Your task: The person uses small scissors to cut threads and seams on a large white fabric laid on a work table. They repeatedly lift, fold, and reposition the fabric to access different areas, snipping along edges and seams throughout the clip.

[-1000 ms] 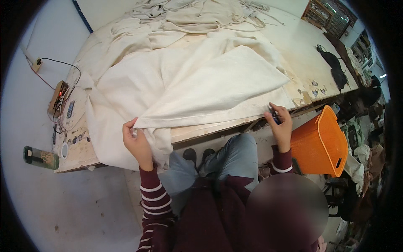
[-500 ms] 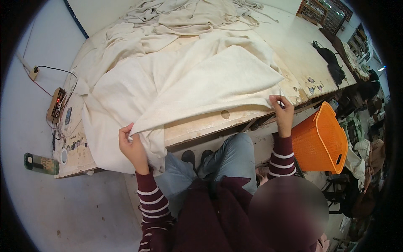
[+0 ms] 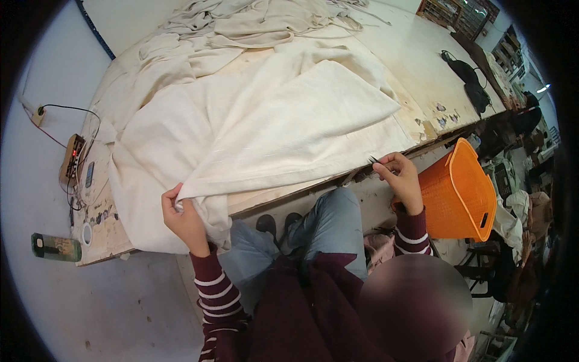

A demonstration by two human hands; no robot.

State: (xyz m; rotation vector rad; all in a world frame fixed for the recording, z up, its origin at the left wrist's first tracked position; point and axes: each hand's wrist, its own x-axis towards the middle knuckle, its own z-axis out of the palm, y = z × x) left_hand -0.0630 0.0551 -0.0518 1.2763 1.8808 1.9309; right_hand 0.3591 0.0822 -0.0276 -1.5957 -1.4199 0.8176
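Observation:
Cream fabric (image 3: 301,120) is spread in loose folds over the front of the table, its near edge running along the table's front. My left hand (image 3: 183,218) is closed on the fabric at its near left part, pinching the hem between thumb and fingers. Beside the right end of that hem, my right hand (image 3: 400,178) is closed around a small dark tool with two pointed tips, which looks like thread snips (image 3: 374,160). The tips point toward the fabric; most of the tool is hidden in my fingers.
More crumpled fabric (image 3: 259,27) lies at the back of the wooden table (image 3: 398,42). An orange basket (image 3: 449,187) stands by my right arm. On the left are a power strip (image 3: 72,158) with cords, a remote (image 3: 90,175) and a green phone-like object (image 3: 55,247). A black item (image 3: 467,78) lies far right.
My right hand has let go of the hem and moved down, with the pointed tool now showing. The fabric's right end lies flatter on the table; my left hand keeps its pinch.

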